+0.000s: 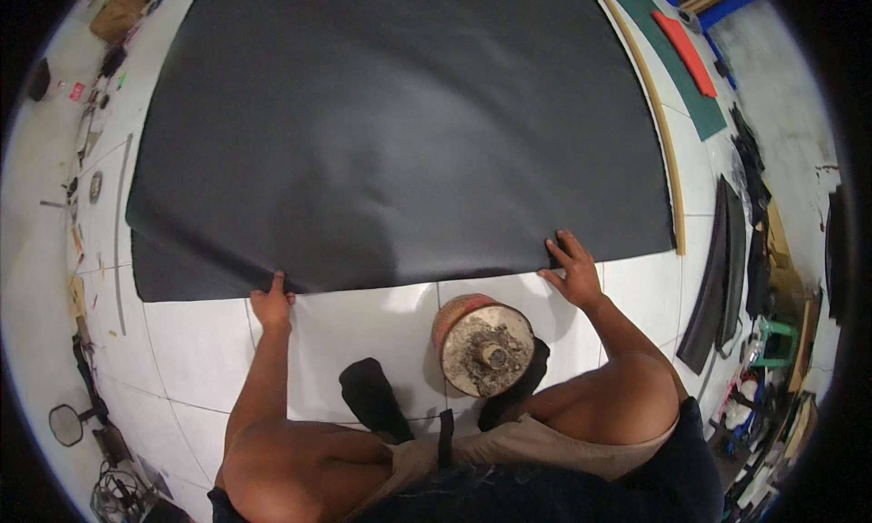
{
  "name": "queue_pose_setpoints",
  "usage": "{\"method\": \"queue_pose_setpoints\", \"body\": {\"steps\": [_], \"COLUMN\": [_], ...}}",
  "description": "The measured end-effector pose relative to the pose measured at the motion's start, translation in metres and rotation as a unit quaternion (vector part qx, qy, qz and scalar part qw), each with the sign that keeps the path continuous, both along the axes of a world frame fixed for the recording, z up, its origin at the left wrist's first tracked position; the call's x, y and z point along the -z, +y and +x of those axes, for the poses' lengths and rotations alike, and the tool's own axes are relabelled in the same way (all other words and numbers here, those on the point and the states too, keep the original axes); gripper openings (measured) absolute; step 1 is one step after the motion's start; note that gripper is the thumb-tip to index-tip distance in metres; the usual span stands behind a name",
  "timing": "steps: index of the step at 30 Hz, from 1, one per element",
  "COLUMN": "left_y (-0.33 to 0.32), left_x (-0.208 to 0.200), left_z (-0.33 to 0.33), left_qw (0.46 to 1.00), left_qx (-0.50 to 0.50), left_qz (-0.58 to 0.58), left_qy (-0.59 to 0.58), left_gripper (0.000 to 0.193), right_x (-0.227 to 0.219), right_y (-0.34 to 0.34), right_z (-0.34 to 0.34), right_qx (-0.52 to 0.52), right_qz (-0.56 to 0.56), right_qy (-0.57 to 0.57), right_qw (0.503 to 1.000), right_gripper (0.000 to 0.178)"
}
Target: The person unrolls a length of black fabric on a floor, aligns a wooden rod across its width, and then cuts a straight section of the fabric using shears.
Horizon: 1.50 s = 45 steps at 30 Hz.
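Sheet: big blk sheet (391,132) lying flat-ish on wht tile floor (354,337), main part at 12 o'clock from pic ctr; near edge runs approx 8 to 3.
Crease: diag. ridge in sheet, abt 9 o'clock, running down twd L hand.
L hand: L hand (272,307) at near edge, between 8 & 9; one finger straight on top of sheet, others bunched close; can't tell if edge is pinched.
R hand: R hand (574,273) at same edge, abt 3 o'clock; fingers spread wide, tips on sheet top, thumb out twd L.
Drum: round drum (486,350), reddish side, grey crusty top w/ stub in middle, at 5 o'clock; between the feet, apart from sheet.
Feet: blk socks (374,398), one at 7, other partly hidden behind drum at 5.
Wood: long pale strip (656,114) just beside sheet's R edge, approx 2 o'clock.
Upper R: grn sheet (699,109) w/ red piece (684,52) on top, btwn 1 & 2.
R side: dk strips (704,291) at abt 3; grn stool (779,328) past them.
L side: thin rod (119,250) on floor, 9 o'clock; round mirror (65,425), 8.
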<state>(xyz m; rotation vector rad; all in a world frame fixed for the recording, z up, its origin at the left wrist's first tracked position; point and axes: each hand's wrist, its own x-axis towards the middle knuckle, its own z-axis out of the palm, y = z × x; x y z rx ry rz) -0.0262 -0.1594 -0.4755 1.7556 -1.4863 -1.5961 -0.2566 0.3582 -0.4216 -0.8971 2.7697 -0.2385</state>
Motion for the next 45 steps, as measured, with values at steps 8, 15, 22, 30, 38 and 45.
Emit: {"method": "queue_pose_setpoints", "body": {"steps": [8, 15, 22, 30, 38, 45], "left_y": [-0.034, -0.175, -0.225, -0.24, -0.223, -0.047], "left_x": [-0.016, -0.017, -0.048, 0.021, -0.007, -0.036], "left_z": [0.002, 0.052, 0.047, 0.096, 0.071, 0.013], "left_qw": [0.983, 0.932, 0.845, 0.897, 0.869, 0.801], "left_qx": [-0.08, -0.18, -0.105, -0.109, -0.13, 0.449], "left_qz": [0.017, -0.268, -0.516, -0.321, -0.277, -0.378], "left_qy": [0.165, 0.164, -0.094, -0.283, -0.389, -0.118], "left_gripper": [0.052, 0.049, 0.064, 0.071, 0.057, 0.057], "right_x": [-0.008, 0.01, 0.015, 0.015, 0.006, 0.003], "right_y": [0.001, 0.005, 0.026, 0.022, 0.016, 0.017], "right_z": [0.002, -0.002, -0.014, -0.015, -0.013, -0.009], "right_qx": [0.052, 0.007, -0.034, -0.026, 0.015, -0.015], "right_qz": [-0.076, -0.08, -0.078, -0.084, -0.04, -0.072], "right_qy": [-0.08, -0.085, -0.078, -0.107, -0.111, -0.063], "right_qw": [0.993, 0.993, 0.993, 0.99, 0.993, 0.995], "right_gripper": [0.066, 0.067, 0.071, 0.073, 0.065, 0.066]}}
